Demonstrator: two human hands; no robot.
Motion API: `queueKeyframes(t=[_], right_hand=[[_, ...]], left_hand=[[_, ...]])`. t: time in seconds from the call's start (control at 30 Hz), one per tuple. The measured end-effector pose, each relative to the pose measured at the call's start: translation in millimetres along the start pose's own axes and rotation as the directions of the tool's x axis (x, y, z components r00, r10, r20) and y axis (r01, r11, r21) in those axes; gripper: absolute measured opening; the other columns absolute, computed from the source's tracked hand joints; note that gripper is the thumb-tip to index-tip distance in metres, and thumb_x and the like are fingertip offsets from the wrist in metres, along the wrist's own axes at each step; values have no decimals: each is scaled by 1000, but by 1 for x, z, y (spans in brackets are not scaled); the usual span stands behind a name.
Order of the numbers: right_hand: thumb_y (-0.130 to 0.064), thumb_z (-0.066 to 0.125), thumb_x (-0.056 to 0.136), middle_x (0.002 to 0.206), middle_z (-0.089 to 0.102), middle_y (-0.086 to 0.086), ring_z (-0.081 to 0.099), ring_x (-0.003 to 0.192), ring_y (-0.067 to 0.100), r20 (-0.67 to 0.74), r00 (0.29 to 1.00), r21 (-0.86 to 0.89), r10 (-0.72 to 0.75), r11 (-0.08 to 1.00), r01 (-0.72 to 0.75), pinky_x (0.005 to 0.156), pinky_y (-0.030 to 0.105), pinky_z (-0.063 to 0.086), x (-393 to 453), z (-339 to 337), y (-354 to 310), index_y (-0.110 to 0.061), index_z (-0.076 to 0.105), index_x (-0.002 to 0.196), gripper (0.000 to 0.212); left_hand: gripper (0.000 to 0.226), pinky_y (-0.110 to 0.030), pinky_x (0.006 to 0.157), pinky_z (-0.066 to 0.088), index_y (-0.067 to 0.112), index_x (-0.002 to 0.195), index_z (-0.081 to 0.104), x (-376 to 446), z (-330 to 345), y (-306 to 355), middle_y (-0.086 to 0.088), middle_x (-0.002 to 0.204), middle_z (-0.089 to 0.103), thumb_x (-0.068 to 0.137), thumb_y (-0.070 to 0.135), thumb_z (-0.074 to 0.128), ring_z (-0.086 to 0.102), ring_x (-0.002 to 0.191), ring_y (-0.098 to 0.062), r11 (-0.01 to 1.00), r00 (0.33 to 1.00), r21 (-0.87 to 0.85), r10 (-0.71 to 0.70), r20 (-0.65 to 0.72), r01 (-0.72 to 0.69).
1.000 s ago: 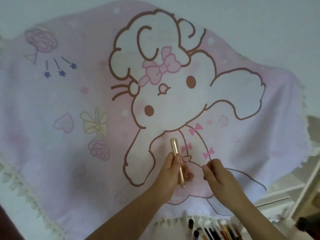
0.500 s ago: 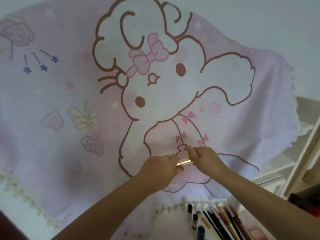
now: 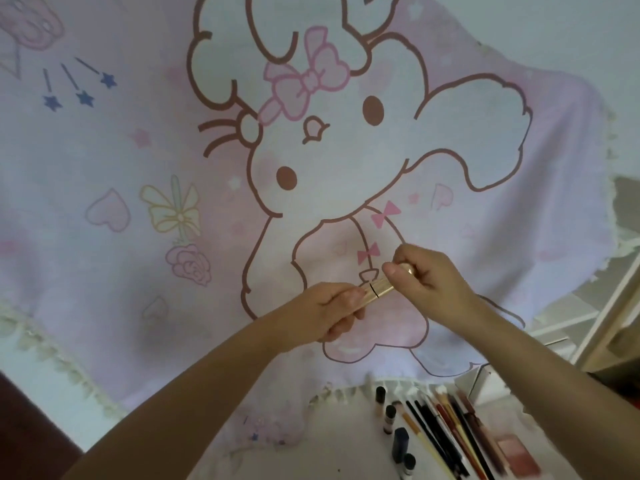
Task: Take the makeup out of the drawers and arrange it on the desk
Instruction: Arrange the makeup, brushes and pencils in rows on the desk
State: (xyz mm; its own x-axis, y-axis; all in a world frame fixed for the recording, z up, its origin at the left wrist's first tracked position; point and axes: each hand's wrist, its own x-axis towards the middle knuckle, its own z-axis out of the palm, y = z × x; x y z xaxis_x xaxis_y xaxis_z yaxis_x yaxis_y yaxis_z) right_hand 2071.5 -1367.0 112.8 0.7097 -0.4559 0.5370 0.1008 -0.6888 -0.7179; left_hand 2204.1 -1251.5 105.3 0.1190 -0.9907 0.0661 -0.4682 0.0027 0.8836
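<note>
Above the pink cloth (image 3: 104,271), both hands hold one gold tube (image 3: 375,289): left hand (image 3: 334,311) fingers curled on its base, right hand (image 3: 424,278) pinching the cap end, probably checking closure. Pencils (image 3: 446,431) lie lined up on the worktop.

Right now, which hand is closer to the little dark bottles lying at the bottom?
Right. The right hand is up above the small dark bottles, holding the gold tube. The left hand holds it too, farther left.
</note>
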Motion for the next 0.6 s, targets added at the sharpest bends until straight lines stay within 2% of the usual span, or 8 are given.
queueKeyframes(t=[0.07, 0.13, 0.23, 0.3, 0.4, 0.47, 0.53, 0.6], right_hand=[[-36, 57, 78, 54, 51, -9, 44, 50, 6, 158, 987, 41, -21, 999, 14, 50, 12, 37, 4, -13, 6, -25, 47, 72, 16], [-27, 58, 86, 62, 60, -10, 52, 50, 6, 230, 972, 119, 46, 990, -75, 51, 15, 43, 6, -21, 6, -25, 51, 80, 10], [-42, 38, 86, 46, 55, -7, 44, 34, 5, 268, 939, 2, 214, 975, -223, 42, 15, 38, 8, -17, 4, -23, 55, 67, 32], [-27, 42, 94, 41, 50, -8, 43, 35, 3, 268, 946, -70, 184, 983, -171, 45, 16, 38, 6, -14, 5, -24, 52, 60, 35], [-7, 57, 85, 75, 59, -4, 56, 62, 2, 251, 968, 75, 27, 996, -47, 58, 15, 48, 1, -15, 8, -38, 59, 73, 32], [-9, 59, 85, 84, 60, -4, 59, 64, 4, 274, 960, 140, 55, 986, -96, 58, 15, 50, 2, -16, 8, -38, 56, 84, 30], [-22, 48, 91, 67, 60, -7, 54, 46, 5, 333, 927, 19, 170, 982, -187, 48, 15, 45, 4, -14, 6, -31, 54, 81, 15], [-26, 44, 93, 47, 53, -9, 44, 36, 4, 332, 921, -140, 206, 976, -168, 43, 13, 37, 4, -12, 9, -25, 52, 70, 25]], left_hand=[[33, -7, 40, 27, 19, 69, 48, 2, -5, -2, 10, 51, 38, 99, 20, 34, 35, 34, 1, 992, 998, 127, 4, -69, 5], [27, -9, 42, 29, 18, 72, 46, 4, -4, -4, 9, 55, 38, 98, 21, 37, 39, 39, 0, 933, 987, 354, 105, -120, -56], [14, -15, 47, 32, 17, 88, 38, 2, 1, -4, 11, 59, 36, 97, 28, 38, 35, 47, -5, 797, 967, 594, 223, -124, -108], [14, -15, 46, 28, 19, 90, 34, 1, 4, -4, 12, 62, 33, 98, 31, 35, 33, 51, -5, 699, 953, 708, 272, -131, -102], [20, -15, 49, 25, 15, 97, 43, 4, 2, -7, 11, 72, 34, 98, 31, 32, 36, 62, -9, 585, 936, 810, 309, -168, -48], [30, -14, 47, 22, 9, 91, 53, 6, 1, -12, 4, 78, 44, 96, 32, 35, 37, 63, -9, 445, 892, 895, 419, -168, -40], [34, -12, 41, 22, 9, 70, 57, 5, 2, -16, -2, 65, 51, 85, 32, 37, 33, 53, -7, 349, 834, 936, 527, -165, -36], [34, -13, 38, 28, 11, 61, 57, 9, 3, -21, -2, 58, 52, 79, 31, 37, 38, 46, -9, 300, 779, 954, 604, -170, -24]])
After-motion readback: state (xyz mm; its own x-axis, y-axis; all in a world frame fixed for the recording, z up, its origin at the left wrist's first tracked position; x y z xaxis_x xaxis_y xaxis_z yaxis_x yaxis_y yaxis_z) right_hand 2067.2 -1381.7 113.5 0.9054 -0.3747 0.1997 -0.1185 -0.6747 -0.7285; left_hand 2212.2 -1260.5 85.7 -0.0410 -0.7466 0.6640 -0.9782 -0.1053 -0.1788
